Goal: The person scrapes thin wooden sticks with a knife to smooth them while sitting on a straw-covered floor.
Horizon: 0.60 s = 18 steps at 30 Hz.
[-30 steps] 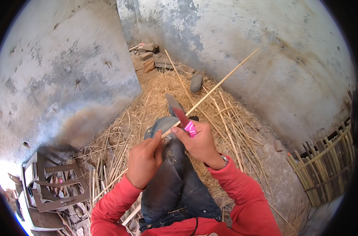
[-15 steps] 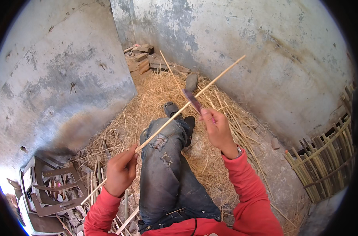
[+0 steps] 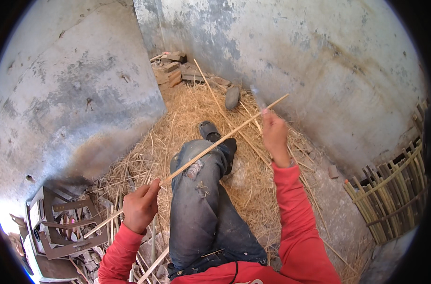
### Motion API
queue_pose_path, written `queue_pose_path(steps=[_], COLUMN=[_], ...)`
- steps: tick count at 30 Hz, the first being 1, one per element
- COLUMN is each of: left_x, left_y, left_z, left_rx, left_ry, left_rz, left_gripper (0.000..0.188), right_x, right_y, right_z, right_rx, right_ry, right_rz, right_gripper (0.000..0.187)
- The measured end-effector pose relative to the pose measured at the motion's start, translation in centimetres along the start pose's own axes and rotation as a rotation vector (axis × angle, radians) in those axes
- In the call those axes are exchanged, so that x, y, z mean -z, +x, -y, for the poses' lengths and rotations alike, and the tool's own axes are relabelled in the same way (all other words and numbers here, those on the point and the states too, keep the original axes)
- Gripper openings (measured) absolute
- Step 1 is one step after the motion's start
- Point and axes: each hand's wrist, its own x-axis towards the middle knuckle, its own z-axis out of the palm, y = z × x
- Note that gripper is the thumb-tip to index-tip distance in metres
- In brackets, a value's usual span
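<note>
Red long sleeves [image 3: 300,213] run forward on either side of faded blue jeans [image 3: 196,217], torn at the knee. The left hand [image 3: 140,206] is held beside the left thigh, back upward, thumb and fingers pinching a long, thin, straight strip of pale wood or bamboo [image 3: 215,144]. The strip lies above the legs, its long axis slanting from a near end at lower left, past the knee, to a far end pointing forward and right. The right arm reaches farther out, its hand [image 3: 275,135] raised beside the strip's far part and closed around a knife with a motion-blurred blade [image 3: 259,98]. Below, loose golden straw [image 3: 182,111] covers the floor around dark shoes [image 3: 229,154]. A broken brown angular frame [image 3: 78,247] sits at left, a curved fence of upright sticks [image 3: 393,191] at right. Farther off are a grey oval stone [image 3: 232,97], stacked bricks [image 3: 175,78] and stained, peeling grey-white walls [image 3: 310,47].
</note>
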Motion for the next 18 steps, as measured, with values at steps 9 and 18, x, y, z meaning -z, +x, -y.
queue_pose_path(steps=[9,18], left_x=[0.0,-2.0], left_y=[0.6,4.3], left_z=[-1.8,-5.2], left_rx=[0.09,0.189], left_ry=[-0.123,-0.204], left_rz=[0.03,0.086], left_gripper=[0.032,0.029], right_x=[-2.8,-2.4], right_y=[-7.4,-9.8], right_z=[6.8,9.2], right_rx=[0.001,0.044], right_ry=[0.21,0.178], right_rz=[0.261,0.454], right_gripper=[0.046,0.043])
